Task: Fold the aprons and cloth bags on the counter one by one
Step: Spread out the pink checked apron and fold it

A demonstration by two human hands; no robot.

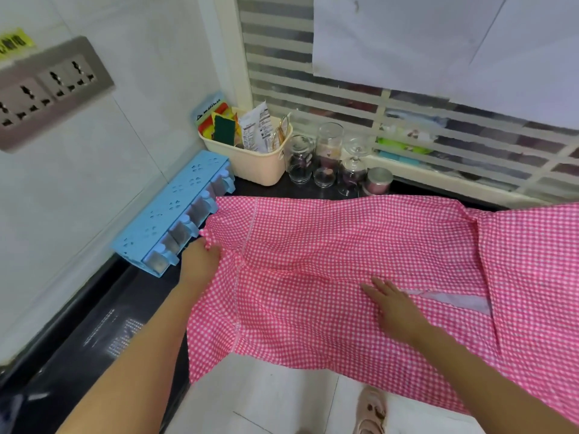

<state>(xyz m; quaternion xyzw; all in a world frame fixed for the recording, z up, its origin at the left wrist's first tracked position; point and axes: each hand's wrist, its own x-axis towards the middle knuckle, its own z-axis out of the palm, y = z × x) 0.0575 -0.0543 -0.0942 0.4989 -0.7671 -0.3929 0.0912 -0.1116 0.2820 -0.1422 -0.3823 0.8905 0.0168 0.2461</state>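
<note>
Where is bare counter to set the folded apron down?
Bare counter lies left of the pink apron, on the near side of the blue spice rack. Only a thin strip runs between apron and basket. The back is crowded with glasses.

The apron lies on the counter, the basket behind it
</note>
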